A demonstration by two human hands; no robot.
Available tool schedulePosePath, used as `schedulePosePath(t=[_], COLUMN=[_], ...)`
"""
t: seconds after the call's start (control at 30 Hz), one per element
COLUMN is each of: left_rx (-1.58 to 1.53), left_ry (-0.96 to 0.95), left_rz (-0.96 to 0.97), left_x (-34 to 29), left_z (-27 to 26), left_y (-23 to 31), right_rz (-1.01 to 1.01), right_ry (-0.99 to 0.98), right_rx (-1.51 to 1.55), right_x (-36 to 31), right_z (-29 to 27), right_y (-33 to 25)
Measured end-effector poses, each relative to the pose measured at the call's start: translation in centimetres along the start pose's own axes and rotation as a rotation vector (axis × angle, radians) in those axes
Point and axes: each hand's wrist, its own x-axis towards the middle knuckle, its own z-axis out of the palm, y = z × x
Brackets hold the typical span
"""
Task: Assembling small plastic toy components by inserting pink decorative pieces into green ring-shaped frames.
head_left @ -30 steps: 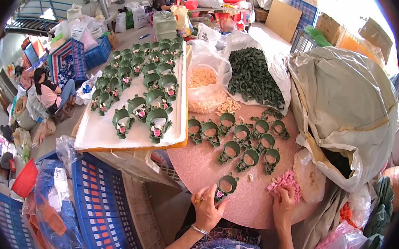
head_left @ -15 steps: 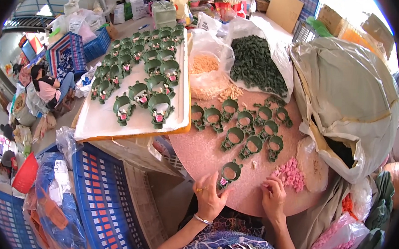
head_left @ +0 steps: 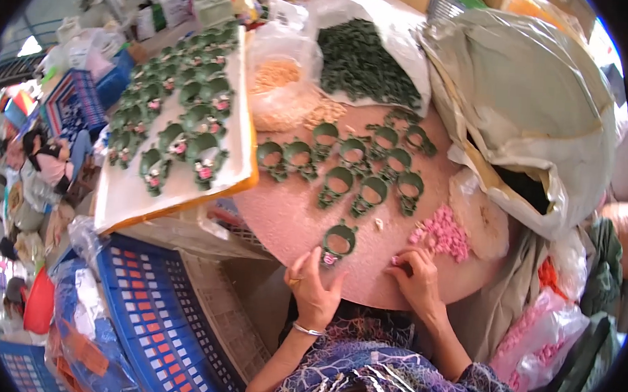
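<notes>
My left hand (head_left: pixel 312 289), with a ring and a bracelet, is at the table's near edge. Its thumb and fingers are around the lower end of a dark green ring-shaped plastic figure (head_left: pixel 340 236) with a small pink piece on it. To the right, my right hand (head_left: pixel 419 280) hovers over the tabletop with fingertips pinched; what they hold, if anything, is too small to make out. Beyond it lies a pile of small pink pieces (head_left: pixel 444 233). Further off stand several more green ring-shaped figures (head_left: pixel 371 193), and a tiny pale piece (head_left: pixel 378 224) lies between.
A white tray (head_left: pixel 121 201) of decorated green figures stands at left. Behind are a bag of pale pieces (head_left: pixel 275 77) and a sheet of dark green parts (head_left: pixel 370 65). A large grey sack (head_left: pixel 525 94) flanks the round pink table (head_left: pixel 284 208); a blue crate (head_left: pixel 145 315) is lower left.
The view has shifted, so the whole scene sits further left and higher. My left hand stays at the same green figure; my right hand remains pinched near the pink pile.
</notes>
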Motion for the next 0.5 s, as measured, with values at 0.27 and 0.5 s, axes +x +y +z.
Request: schedulePosePath(t=[0.27, 0.5], left_rx=[-0.01, 0.045], left_ry=[0.014, -0.001], left_rz=[0.006, -0.007], left_x=[0.7, 0.4], left_z=[1.2, 0.7], left_y=[-0.3, -0.4], right_rz=[0.053, -0.042], right_ry=[0.254, 0.352], right_rx=[0.009, -0.018], right_x=[2.4, 9.1], right_z=[-3.0, -5.8], right_y=[0.4, 0.4])
